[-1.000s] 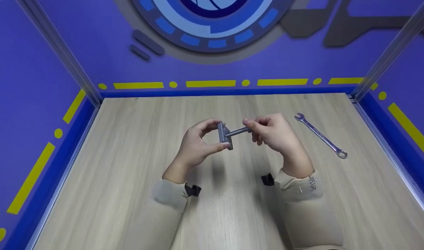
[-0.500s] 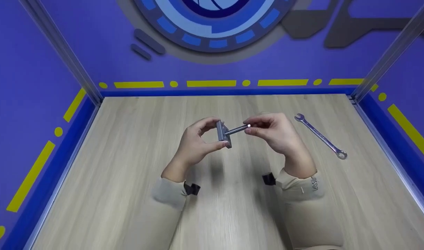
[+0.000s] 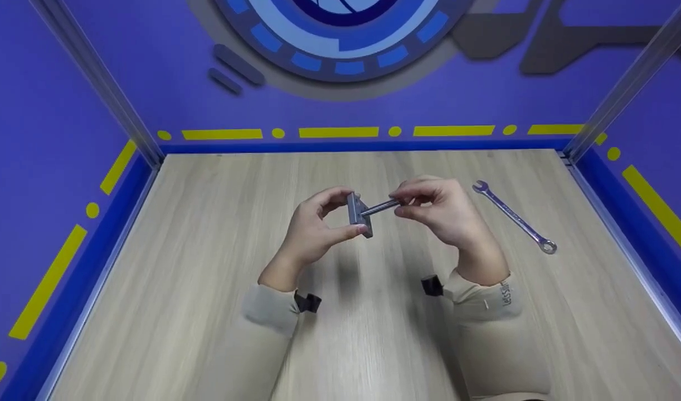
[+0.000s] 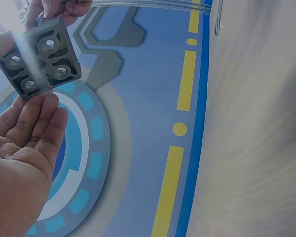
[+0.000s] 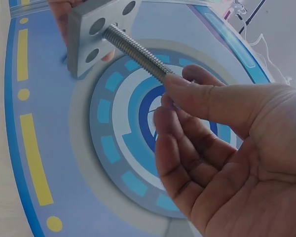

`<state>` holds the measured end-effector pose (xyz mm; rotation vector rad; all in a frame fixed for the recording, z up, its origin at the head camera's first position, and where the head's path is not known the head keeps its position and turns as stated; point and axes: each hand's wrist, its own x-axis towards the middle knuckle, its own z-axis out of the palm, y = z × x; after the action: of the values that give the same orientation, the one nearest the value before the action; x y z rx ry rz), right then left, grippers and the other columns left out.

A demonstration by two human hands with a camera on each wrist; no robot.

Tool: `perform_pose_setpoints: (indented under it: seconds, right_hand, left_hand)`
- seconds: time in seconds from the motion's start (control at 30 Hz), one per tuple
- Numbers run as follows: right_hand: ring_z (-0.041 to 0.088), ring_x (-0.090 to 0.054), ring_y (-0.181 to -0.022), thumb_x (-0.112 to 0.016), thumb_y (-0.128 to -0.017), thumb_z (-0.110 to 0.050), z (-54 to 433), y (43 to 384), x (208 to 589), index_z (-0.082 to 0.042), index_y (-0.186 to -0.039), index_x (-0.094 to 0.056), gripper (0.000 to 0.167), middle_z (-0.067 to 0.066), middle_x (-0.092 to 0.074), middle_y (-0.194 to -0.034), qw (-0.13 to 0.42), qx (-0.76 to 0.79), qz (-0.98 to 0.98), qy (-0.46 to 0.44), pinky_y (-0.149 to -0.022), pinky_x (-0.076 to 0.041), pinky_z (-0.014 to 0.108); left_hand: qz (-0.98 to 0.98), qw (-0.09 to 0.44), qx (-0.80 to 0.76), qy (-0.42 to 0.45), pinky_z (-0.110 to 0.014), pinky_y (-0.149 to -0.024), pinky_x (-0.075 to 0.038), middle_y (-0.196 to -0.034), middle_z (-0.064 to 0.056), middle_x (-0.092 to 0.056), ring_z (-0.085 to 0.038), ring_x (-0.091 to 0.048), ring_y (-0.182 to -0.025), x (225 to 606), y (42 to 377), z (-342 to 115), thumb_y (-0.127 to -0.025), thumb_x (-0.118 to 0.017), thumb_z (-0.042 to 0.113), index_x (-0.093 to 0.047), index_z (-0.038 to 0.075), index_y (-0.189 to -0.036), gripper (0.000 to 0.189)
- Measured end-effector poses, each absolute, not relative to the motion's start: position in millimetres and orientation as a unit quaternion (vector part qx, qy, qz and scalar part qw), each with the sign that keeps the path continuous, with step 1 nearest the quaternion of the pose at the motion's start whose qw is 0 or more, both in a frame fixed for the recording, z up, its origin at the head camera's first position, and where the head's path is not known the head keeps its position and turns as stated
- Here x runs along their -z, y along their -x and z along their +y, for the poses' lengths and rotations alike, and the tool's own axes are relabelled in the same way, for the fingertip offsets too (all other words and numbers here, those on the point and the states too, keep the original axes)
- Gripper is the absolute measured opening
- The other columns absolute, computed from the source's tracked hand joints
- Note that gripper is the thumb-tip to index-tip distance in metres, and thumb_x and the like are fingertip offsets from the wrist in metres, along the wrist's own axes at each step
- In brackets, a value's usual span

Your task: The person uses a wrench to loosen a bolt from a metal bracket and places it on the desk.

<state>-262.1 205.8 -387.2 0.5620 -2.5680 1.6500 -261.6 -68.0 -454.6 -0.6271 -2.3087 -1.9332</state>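
My left hand (image 3: 317,228) holds a grey square plate (image 3: 353,209) by its edges, thumb below and fingers above, raised over the table. In the left wrist view the plate's ribbed face (image 4: 39,58) shows several round holes. A threaded rod (image 3: 380,208) stands out from the plate's middle toward the right. My right hand (image 3: 443,214) pinches the rod's free end between thumb and fingertips. Up close in the right wrist view, the thread of the rod (image 5: 135,52) is plain, and the plate's smooth face (image 5: 81,37) has holes around it.
A combination wrench (image 3: 514,218) lies on the wooden table (image 3: 207,250), to the right of my right hand. Blue printed panels (image 3: 340,111) enclose the back and both sides, with metal posts (image 3: 103,83) at the corners.
My right hand's fingers have shifted their grip at the rod's end: the thumb has dropped below it and the fingertips lie above. The left hand and the plate have barely moved.
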Motion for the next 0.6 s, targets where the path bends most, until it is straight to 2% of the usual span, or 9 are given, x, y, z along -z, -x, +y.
perform_pose_setpoints:
  seconds: [0.1,0.17,0.23,0.37,0.47,0.6]
  right_hand:
    - [0.015,-0.073,-0.098,-0.088,-0.097,-0.007,207.7,262.5,385.9,-0.003,-0.139,-0.079,0.043,0.017,-0.081,-0.122,-0.006,-0.517,-0.84,-0.164,-0.084,-0.061,0.019]
    - [0.015,-0.075,-0.094,-0.084,-0.104,-0.019,207.6,263.0,385.2,-0.002,-0.14,-0.078,0.04,0.015,-0.082,-0.115,-0.024,-0.516,-0.844,-0.144,-0.081,-0.062,0.02]
    - [0.015,-0.075,-0.083,-0.077,-0.11,-0.031,207.1,263.4,385.2,0.0,-0.128,-0.081,0.036,0.011,-0.083,-0.101,-0.039,-0.516,-0.847,-0.119,-0.074,-0.063,0.022]
    - [0.015,-0.069,-0.061,-0.07,-0.113,-0.046,205.3,263.0,385.7,-0.002,-0.093,-0.08,0.049,0.002,-0.074,-0.071,-0.06,-0.51,-0.853,-0.088,-0.059,-0.062,0.026]
    - [0.015,-0.066,-0.057,-0.073,-0.112,-0.044,205.3,262.6,386.0,-0.004,-0.087,-0.078,0.047,-0.002,-0.069,-0.065,-0.061,-0.506,-0.855,-0.093,-0.055,-0.06,0.028]
    - [0.014,-0.066,-0.063,-0.076,-0.111,-0.03,206.2,262.5,385.8,0.0,-0.097,-0.081,0.033,-0.001,-0.069,-0.071,-0.059,-0.513,-0.85,-0.109,-0.06,-0.061,0.025]
  left_hand:
    - [-0.748,0.038,0.629,0.206,-0.04,-0.131,-0.052,-0.138,-0.005,-0.078,-0.022,-0.072,-0.132,454.5,261.6,-67.5,-0.085,-0.103,0.022,-0.071,0.008,-0.146,0.07]
    - [-0.75,0.042,0.627,0.207,-0.04,-0.13,-0.052,-0.138,-0.005,-0.079,-0.022,-0.072,-0.132,454.2,261.0,-67.1,-0.085,-0.103,0.021,-0.072,0.008,-0.146,0.07]
    - [-0.755,0.046,0.621,0.207,-0.041,-0.131,-0.052,-0.139,-0.006,-0.078,-0.022,-0.072,-0.132,453.7,260.1,-66.6,-0.085,-0.103,0.02,-0.072,0.009,-0.146,0.07]
    - [-0.765,0.052,0.606,0.212,-0.044,-0.131,-0.052,-0.14,-0.006,-0.078,-0.023,-0.073,-0.134,452.8,258.7,-65.7,-0.086,-0.102,0.02,-0.071,0.007,-0.147,0.07]
    - [-0.768,0.053,0.602,0.213,-0.045,-0.132,-0.051,-0.141,-0.006,-0.078,-0.023,-0.073,-0.135,452.5,258.4,-65.1,-0.086,-0.101,0.019,-0.071,0.007,-0.147,0.069]
    - [-0.768,0.052,0.602,0.212,-0.044,-0.132,-0.051,-0.141,-0.006,-0.078,-0.023,-0.073,-0.135,451.6,258.1,-64.8,-0.086,-0.102,0.019,-0.072,0.008,-0.146,0.068]
